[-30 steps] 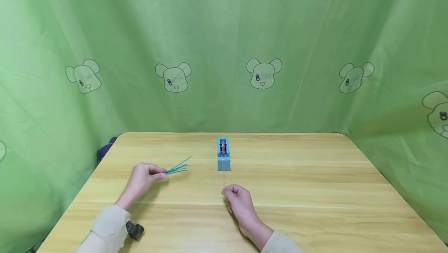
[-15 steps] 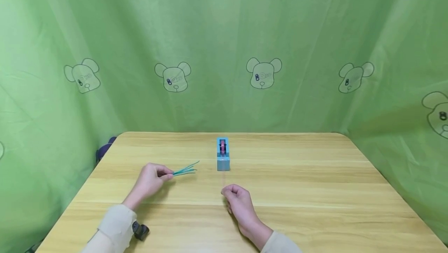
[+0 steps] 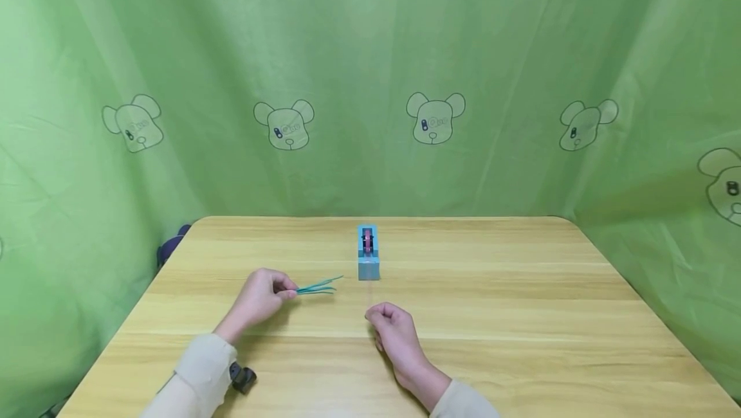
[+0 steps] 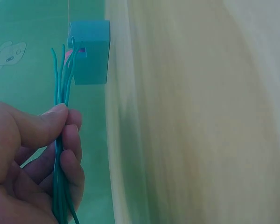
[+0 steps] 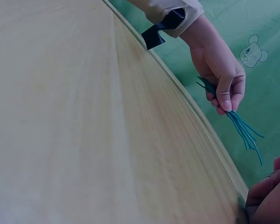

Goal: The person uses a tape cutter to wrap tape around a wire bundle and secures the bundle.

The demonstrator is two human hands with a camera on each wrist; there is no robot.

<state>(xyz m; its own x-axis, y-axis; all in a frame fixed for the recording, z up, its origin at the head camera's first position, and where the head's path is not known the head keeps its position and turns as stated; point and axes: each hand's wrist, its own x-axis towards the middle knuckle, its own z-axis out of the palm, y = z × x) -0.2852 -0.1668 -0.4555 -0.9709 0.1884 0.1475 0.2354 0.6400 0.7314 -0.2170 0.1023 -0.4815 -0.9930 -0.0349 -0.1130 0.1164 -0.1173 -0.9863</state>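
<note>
My left hand (image 3: 260, 297) pinches a bundle of thin teal wire-like strands (image 3: 315, 288) between thumb and fingers. In the left wrist view the strands (image 4: 61, 88) fan out above the thumb and run down through the palm. A blue tape dispenser (image 3: 368, 269) with a pink-cored roll (image 3: 367, 242) stands at the far middle of the table. From its front a faint clear strip of tape (image 3: 370, 291) stretches toward me. My right hand (image 3: 396, 337) pinches that strip's near end, thumb against curled fingers. The strands' free ends point toward the strip, apart from it.
The wooden table (image 3: 521, 289) has rounded far corners. A green curtain (image 3: 359, 38) with bear-head prints hangs behind and beside it. A black wrist-camera mount (image 3: 243, 379) sticks out by the left sleeve. Something dark purple (image 3: 170, 245) shows beyond the table's left edge.
My left hand has moved right and slightly nearer to me, carrying the strands toward the tape strip. The right hand has stayed almost still, and the dispenser remains in its place.
</note>
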